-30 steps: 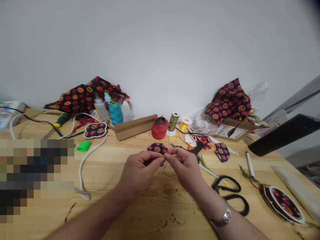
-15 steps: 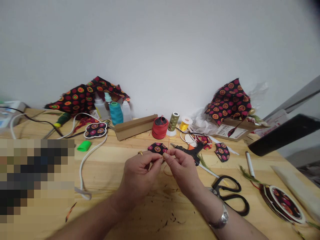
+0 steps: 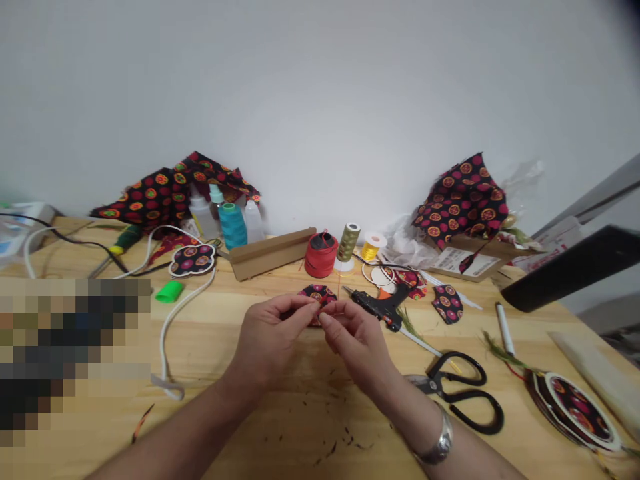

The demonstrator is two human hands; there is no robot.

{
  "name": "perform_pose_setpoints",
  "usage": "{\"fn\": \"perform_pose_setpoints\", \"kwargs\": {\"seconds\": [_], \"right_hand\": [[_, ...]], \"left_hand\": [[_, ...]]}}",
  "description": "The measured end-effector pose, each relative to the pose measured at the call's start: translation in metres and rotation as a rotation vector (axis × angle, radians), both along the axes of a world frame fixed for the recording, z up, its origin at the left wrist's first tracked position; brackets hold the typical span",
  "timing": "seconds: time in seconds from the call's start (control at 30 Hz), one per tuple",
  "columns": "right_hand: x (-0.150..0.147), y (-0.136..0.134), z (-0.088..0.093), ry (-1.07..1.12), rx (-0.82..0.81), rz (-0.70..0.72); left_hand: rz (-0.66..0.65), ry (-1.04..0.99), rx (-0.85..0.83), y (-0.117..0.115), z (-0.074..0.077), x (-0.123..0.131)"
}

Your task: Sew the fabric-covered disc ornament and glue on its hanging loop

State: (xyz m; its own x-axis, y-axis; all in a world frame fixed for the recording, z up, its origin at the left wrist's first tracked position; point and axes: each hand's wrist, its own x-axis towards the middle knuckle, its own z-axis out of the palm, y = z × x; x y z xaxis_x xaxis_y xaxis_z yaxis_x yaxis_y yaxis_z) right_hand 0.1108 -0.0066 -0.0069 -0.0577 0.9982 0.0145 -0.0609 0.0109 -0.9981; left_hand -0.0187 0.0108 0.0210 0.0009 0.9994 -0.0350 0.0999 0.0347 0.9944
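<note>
Cloth [image 3: 318, 291] lay just beyond left hand [image 3: 267, 337] and right hand [image 3: 359, 343], both near-pinched, any hold too fine to tell

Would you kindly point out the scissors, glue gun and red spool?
Scissors [image 3: 434, 383], head view, near the pivot.
Glue gun [image 3: 381, 308], head view, on its body.
Red spool [image 3: 321, 260], head view, on its wound side.

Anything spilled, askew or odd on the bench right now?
Yes: small dark scraps lie strewn on the wooden tabletop, toward the bottom middle, like uncleared litter. I see no spill, though the lower left is pixelated.
</note>
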Motion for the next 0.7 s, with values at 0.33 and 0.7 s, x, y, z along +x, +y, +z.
{"fn": "perform_pose_setpoints", "kwargs": {"seconds": [0.33, 0.7], "right_hand": [[0.005, -0.011, -0.003, -0.765, 0.528, 0.018], [0.016, -0.013, 0.007, -1.362, 1.093, -0.109]], "left_hand": [[0.046, 0.096, 0.051, -0.001, -0.005, -0.001], [-0.103, 0.196, 0.143, 0.002, -0.011, -0.002]]}}
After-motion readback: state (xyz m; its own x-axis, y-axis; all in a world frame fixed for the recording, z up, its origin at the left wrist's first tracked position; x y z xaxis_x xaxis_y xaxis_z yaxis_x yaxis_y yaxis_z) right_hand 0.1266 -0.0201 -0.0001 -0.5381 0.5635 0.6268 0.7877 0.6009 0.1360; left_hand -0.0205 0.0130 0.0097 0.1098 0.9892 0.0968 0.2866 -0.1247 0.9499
